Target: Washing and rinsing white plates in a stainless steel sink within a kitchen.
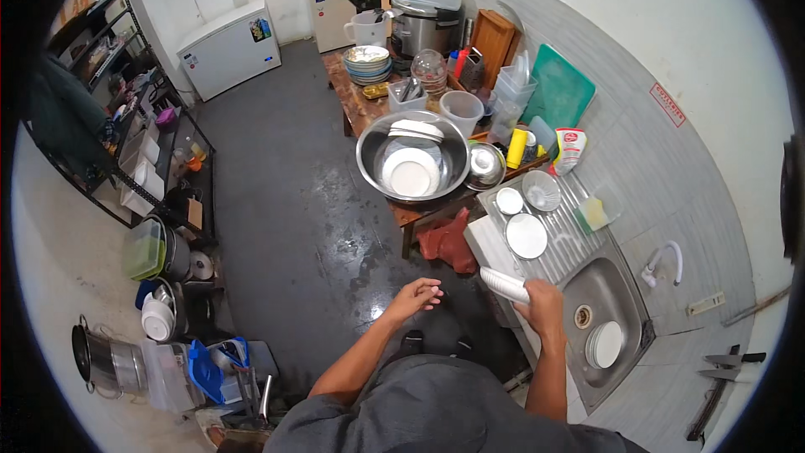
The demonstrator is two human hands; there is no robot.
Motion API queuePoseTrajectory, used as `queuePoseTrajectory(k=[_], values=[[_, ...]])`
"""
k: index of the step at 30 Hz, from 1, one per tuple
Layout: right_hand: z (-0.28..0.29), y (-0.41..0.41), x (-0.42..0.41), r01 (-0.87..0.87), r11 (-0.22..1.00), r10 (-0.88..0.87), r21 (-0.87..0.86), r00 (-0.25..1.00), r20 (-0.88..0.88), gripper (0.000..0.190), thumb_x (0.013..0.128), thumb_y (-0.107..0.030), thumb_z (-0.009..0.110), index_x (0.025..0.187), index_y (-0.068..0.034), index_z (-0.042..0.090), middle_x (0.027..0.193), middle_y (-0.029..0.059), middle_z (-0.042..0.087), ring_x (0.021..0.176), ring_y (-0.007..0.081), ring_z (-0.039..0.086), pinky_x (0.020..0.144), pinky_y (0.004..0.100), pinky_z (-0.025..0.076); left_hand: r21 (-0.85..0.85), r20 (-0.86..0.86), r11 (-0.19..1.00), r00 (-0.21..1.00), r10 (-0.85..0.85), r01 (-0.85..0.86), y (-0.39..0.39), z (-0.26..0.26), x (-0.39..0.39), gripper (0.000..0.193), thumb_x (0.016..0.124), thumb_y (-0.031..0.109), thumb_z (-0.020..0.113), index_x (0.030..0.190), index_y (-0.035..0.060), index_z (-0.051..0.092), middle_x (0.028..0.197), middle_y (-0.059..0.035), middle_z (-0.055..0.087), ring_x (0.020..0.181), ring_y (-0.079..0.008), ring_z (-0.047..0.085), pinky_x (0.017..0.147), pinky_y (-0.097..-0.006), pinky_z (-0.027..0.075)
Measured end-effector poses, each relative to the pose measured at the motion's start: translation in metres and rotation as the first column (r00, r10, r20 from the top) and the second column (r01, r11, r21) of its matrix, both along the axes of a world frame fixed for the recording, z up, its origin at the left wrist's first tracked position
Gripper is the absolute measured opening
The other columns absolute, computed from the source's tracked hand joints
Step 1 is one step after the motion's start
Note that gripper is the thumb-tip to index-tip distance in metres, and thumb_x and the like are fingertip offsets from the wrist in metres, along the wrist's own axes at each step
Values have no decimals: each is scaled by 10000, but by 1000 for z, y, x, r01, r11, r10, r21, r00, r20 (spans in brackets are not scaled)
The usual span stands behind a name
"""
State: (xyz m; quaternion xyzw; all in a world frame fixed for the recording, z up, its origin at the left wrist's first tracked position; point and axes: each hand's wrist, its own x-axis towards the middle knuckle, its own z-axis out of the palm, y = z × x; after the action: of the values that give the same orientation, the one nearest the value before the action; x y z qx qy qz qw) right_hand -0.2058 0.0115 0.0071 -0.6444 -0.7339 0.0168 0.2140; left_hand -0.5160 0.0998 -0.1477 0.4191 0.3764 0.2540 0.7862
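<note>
My right hand grips a white ribbed bowl, tilted on its side above the front edge of the sink counter. Over the floor, my left hand holds nothing, its fingers loosely curled and apart. On the ribbed steel drainboard lie a white plate, a small white dish and a clear fluted bowl. A stack of white plates rests in the steel sink basin. White dishes sit inside a large steel bowl at the wooden table's near end.
A white faucet juts from the wall over the sink. A sponge in a clear container stands at the drainboard's back. Knives hang at right. Under the table is a red plastic bag. Pots and shelving line the left.
</note>
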Motion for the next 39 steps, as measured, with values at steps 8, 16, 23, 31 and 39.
queuePoseTrajectory(k=[8, 16, 23, 31, 39], values=[[18, 109, -63, -81, 980, 86, 184, 996, -20, 392, 661, -98, 808, 1013, -58, 639, 906, 131, 576, 895, 355, 555, 771, 458, 394, -54, -56, 950, 951, 303, -306, 5, 8, -74, 361, 1049, 258, 598, 1364, 85, 572, 1211, -92, 701, 1044, -170, 683, 878, -308, 551], [29, 222, -100, -31, 977, 108, 210, 924, -366, 719, 719, -28, 801, 1405, -131, 610, 992, 144, 636, 935, 333, 615, 873, 422, 484, -69, -85, 861, 863, 498, -504, 39, 18, -110, 332, 1061, 228, 567, 1353, 71, 579, 1215, -110, 691, 1053, -198, 686, 880, -341, 563], [1, 323, -106, -102, 986, 163, 133, 763, -625, 720, 744, -45, 823, 1424, -125, 600, 1022, 145, 658, 910, 285, 649, 863, 371, 505, 22, -28, 785, 784, 620, -619, 135, 48, -109, 330, 1073, 248, 537, 1324, 35, 568, 1202, -144, 668, 1078, -265, 684, 904, -400, 569], [-58, 406, -110, -281, 951, 93, -128, 655, -750, 817, 735, -61, 855, 1485, -109, 536, 1316, 166, 668, 1196, 237, 631, 1040, 329, 459, 286, 2, 790, 824, 566, -543, 262, 70, -92, 277, 1070, 172, 537, 1300, 29, 595, 1129, -126, 676, 1042, -238, 683, 945, -405, 564], [-107, 431, -111, -331, 899, -42, -288, 588, -808, 857, 737, -192, 877, 1512, -170, 513, 1424, 204, 602, 1291, 266, 596, 1088, 352, 438, 776, -500, 617, 723, 476, 130, 338, 52, -54, 556, 925, 244, 756, 1380, -7, 559, 1290, -202, 574, 1199, -334, 598, 1007, -408, 493]])
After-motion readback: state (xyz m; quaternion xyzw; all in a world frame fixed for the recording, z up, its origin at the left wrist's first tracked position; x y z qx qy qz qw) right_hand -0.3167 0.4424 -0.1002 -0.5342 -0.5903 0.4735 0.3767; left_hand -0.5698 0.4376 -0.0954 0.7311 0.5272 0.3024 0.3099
